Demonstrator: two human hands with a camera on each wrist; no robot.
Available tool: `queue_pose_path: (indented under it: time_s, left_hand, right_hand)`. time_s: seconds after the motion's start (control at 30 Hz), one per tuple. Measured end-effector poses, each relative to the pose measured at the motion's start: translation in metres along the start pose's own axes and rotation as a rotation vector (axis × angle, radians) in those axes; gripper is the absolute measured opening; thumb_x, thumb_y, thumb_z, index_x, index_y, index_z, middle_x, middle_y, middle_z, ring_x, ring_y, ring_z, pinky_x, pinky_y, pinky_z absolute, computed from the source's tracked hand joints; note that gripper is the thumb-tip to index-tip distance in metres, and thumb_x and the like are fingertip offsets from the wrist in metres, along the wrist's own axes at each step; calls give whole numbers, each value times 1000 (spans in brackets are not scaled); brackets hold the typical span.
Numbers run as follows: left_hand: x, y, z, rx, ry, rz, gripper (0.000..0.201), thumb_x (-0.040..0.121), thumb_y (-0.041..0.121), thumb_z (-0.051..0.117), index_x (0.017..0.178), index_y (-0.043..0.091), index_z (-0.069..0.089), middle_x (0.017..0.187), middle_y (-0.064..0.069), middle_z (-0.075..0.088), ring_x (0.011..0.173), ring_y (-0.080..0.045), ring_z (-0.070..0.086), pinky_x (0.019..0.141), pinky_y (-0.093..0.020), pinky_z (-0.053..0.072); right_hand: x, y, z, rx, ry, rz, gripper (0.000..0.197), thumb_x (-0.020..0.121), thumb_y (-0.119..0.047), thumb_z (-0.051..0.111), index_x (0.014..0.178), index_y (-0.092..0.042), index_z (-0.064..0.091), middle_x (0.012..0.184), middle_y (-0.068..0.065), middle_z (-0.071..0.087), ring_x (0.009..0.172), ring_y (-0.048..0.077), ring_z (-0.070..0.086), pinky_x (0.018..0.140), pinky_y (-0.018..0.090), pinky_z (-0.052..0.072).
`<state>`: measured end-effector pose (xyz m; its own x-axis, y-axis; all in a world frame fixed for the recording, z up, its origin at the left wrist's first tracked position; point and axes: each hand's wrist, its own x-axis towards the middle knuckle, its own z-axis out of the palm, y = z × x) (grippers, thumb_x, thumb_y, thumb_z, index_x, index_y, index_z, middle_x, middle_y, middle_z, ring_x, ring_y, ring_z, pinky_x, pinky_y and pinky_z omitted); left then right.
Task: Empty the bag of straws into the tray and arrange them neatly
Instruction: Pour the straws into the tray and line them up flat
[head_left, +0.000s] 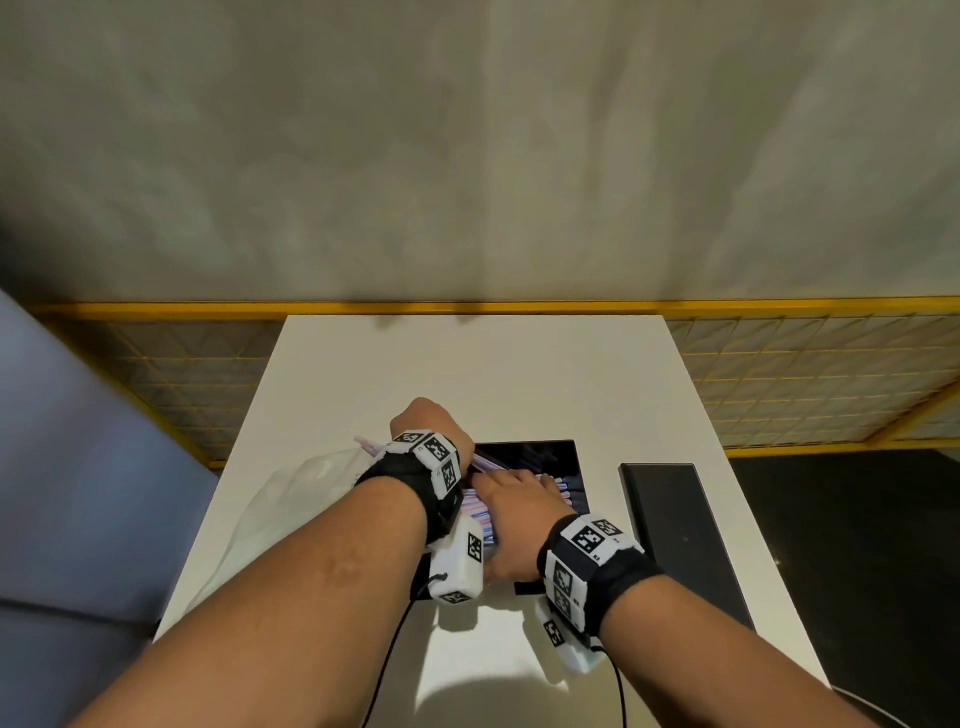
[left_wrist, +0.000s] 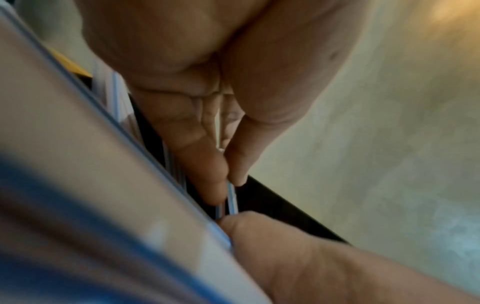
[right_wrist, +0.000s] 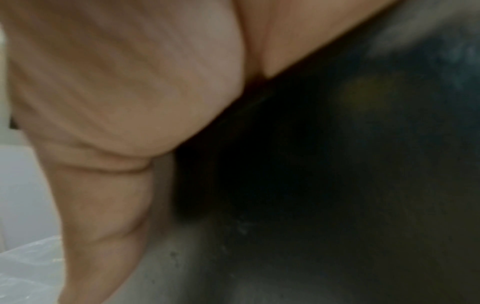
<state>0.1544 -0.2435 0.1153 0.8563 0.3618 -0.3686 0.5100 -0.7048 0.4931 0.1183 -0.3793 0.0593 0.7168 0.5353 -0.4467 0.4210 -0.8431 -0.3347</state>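
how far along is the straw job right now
Done: the bag lies slack left of the tray, and most straws are in the tray. In hand: the left hand pinches a few straws while the right hand presses the pile flat. Left: lining them up evenly.

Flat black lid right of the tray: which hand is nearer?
Right. The right hand rests on the straws in the black tray, beside the flat black lid; the left hand is farther left.
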Motion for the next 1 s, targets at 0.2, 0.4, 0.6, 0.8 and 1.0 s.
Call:
queue_pose_path:
  time_s: [0.2,0.4,0.6,0.8,1.0]
  left_hand:
    - [-2,-12,-12,-126,38,-18,23,62,28,72,78,12,77,78,-6,76,78,-26,73,79,-39,62]
    - [-26,-42,-53,-256,7,-3,7,65,17,79,60,13,75,60,-1,72,65,-22,69,65,-33,61]
    - [-26,-79,-54,-296,-53,5,8,64,9,77,61,5,72,61,-11,71,47,-19,53,48,-24,42]
    - [-32,-93,-50,-103,26,75,24,69,22,74,60,4,61,63,-11,67,57,-26,60,60,-35,55]
    - [-22,-63,-62,-170,103,63,13,81,29,74,81,19,66,81,2,70,81,-21,67,74,-28,52]
  right_hand:
    - [0,10,-3,243,111,-14,101,54,-69,80,139,-26,44,133,-1,53,121,23,52,106,45,43]
    - [-3,14,-14,327,195,-7,114,47,-75,82,139,-21,41,123,-3,54,109,16,56,98,37,50]
    - [17,-10,-30,37,-63,-42,96,48,-85,73,121,-26,50,106,-3,56,94,19,59,89,40,54]
    - [22,-23,-28,-68,-153,39,115,56,-89,65,147,-24,37,127,3,47,120,25,52,104,40,45]
    - [20,-35,-22,-94,-114,78,102,46,-93,63,117,-22,45,111,0,60,103,25,61,87,38,52]
